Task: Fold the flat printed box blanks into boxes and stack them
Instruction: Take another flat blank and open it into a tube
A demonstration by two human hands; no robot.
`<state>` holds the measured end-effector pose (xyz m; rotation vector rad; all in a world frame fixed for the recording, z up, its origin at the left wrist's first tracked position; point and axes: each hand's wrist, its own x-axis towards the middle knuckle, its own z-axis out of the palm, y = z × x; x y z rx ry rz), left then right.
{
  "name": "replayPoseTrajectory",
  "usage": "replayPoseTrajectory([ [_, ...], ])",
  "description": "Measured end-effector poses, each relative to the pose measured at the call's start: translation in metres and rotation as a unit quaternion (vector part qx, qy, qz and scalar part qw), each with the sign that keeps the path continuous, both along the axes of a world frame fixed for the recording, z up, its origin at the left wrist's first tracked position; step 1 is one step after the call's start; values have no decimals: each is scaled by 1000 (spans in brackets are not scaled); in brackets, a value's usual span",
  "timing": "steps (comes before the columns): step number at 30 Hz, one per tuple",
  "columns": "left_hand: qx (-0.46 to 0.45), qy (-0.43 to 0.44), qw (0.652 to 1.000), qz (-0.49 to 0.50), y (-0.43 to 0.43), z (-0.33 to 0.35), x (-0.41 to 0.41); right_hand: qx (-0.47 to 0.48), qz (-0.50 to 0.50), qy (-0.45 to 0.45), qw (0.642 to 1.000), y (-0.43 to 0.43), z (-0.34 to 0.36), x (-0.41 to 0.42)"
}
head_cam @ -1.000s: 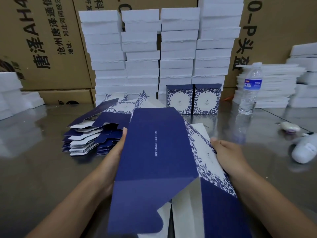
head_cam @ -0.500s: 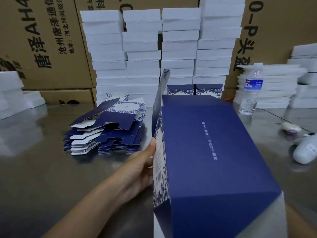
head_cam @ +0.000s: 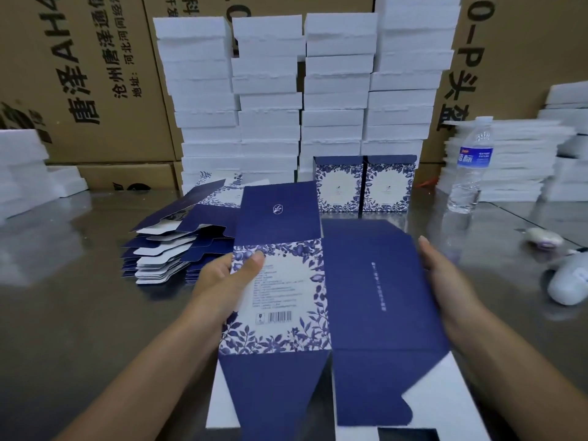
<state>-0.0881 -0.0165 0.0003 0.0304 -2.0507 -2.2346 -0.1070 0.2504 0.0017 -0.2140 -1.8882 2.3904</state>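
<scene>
The left hand (head_cam: pixel 222 281) held the box blank (head_cam: pixel 366 297) by its left edge, thumb pressed on the floral printed panel and the other fingers hidden behind the card. The right hand (head_cam: pixel 445 281) lay against the blank's right edge with its fingers straight along the plain navy panel. Whether its thumb gripped from underneath could not be told. The blank sat between the two hands, partly opened, with a navy flap standing up beyond the left thumb and more flaps hanging toward the person.

Just left of the left hand and a little beyond it, a stack of flat blanks (head_cam: pixel 165 249) rested on the table (head_cam: pixel 63 313). Beyond both hands, two folded boxes (head_cam: pixel 339 184) stood upright side by side, touching, in front of tall stacks of white foam blocks (head_cam: pixel 270 90). Brown cartons (head_cam: pixel 95 74) rose behind those. Beyond the right hand and further right stood a water bottle (head_cam: pixel 469 167), and to the right of that hand a white device (head_cam: pixel 569 281) lay on the table.
</scene>
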Motion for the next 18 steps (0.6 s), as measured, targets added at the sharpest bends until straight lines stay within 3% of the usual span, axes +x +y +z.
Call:
replayPoseTrajectory([
  [1, -14, 13, 1000, 7, -2, -1, -1, -53, 11, 3, 999, -2, -1, 1],
  [2, -26, 24, 999, 10, -2, -2, -2, -43, 0, 13, 999, -4, -3, 0],
  [3, -36, 33, 999, 14, -3, -3, -2, -15, -10, 20, 1000, -8, -2, 4],
  [5, -54, 45, 997, 21, -2, -3, -2, 126, -74, 67, 987, -9, -6, 3],
  [7, -60, 48, 997, 32, 0, -3, -2, 188, -97, 105, 972, -11, -10, 1],
  [14, -116, 27, 986, 119, -2, -4, -8, 166, -86, 107, 976, -12, -11, 0],
  [18, -97, 29, 987, 123, -6, -6, -11, 170, -79, 105, 977, -15, -11, -1],
])
